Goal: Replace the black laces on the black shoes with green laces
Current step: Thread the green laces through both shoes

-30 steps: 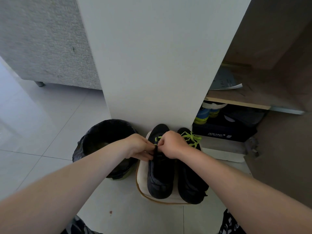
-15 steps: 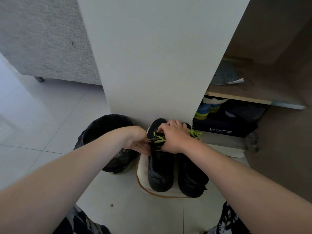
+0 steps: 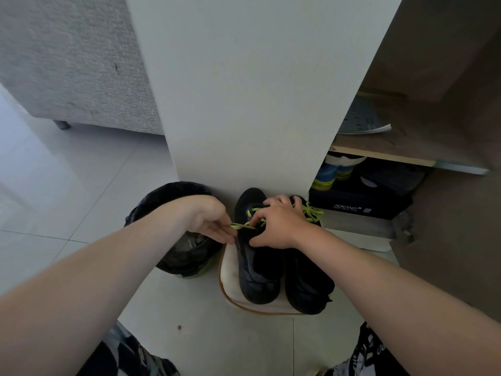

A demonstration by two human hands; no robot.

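Observation:
Two black shoes stand side by side on a low white stool (image 3: 230, 278) against a white panel. The left shoe (image 3: 257, 270) has a green lace (image 3: 245, 226) threaded near its tongue. My left hand (image 3: 211, 219) pinches the loose end of that lace at the shoe's left side. My right hand (image 3: 279, 226) grips the top of the left shoe, fingers spread over the lacing and thumb on the tongue. The right shoe (image 3: 306, 283) carries a tied green lace (image 3: 313, 213).
A bin with a black bag (image 3: 176, 213) stands left of the stool. A white panel (image 3: 257, 90) rises behind the shoes. To the right, an open cabinet holds a dark shoebox (image 3: 357, 204) and other shoes. A grey sofa (image 3: 67, 63) is at the far left.
My hands have parted: the left one has drawn the green lace end out to the left, and the right one has spread over the top of the left shoe.

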